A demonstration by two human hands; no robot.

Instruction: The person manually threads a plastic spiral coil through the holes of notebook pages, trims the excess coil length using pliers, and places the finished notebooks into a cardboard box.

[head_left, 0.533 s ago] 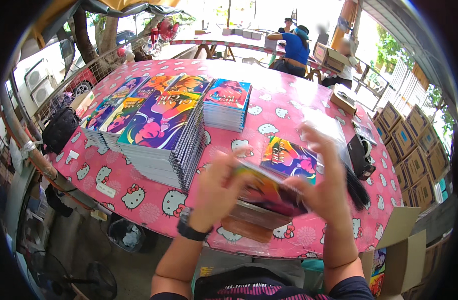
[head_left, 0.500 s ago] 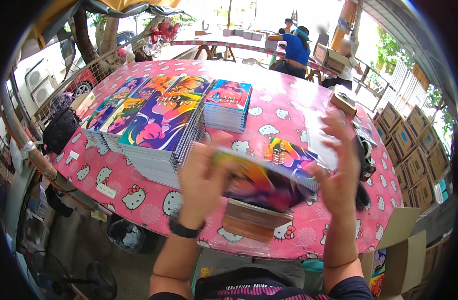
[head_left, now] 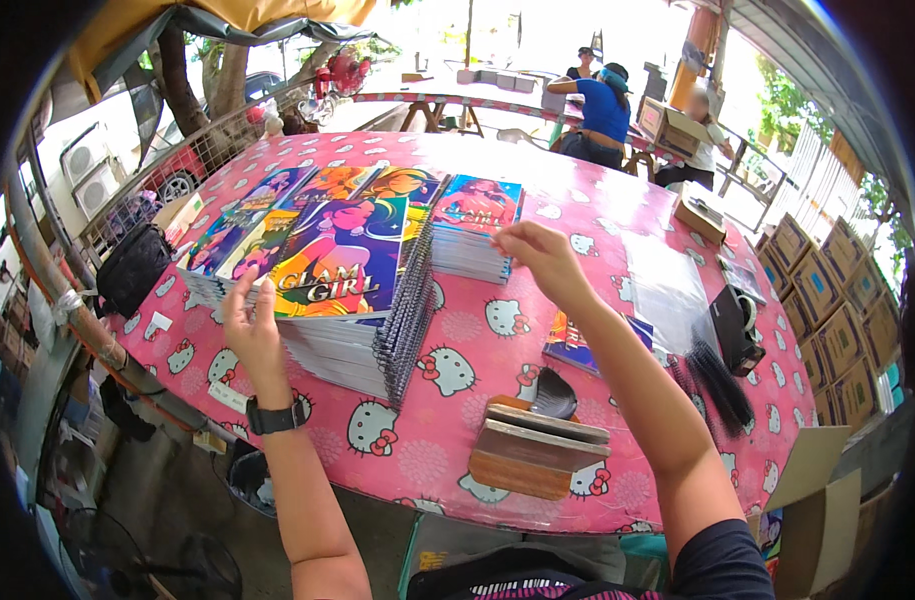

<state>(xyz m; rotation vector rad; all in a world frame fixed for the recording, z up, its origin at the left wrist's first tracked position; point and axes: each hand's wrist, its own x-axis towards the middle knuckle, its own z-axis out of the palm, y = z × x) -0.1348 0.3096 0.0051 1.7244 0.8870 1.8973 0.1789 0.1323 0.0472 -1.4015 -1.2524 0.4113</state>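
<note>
On pink table (head_left: 497, 205) we see two hands at stacks of notebooks. Left hand (head_left: 251, 325), fingers together, rests on near-left edge of big spiral notebook stack (head_left: 349, 300). Right hand (head_left: 537, 250), fingers curled loosely, holds nothing, touches near corner of smaller stack (head_left: 472, 228) behind. Wooden blocks (head_left: 532, 455) lie near table edge.

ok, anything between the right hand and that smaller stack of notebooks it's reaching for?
Nothing visible. The right hand hovers at the near edge of the smaller notebook stack, fingers over its corner, with only bare pink tablecloth below the forearm.
</note>
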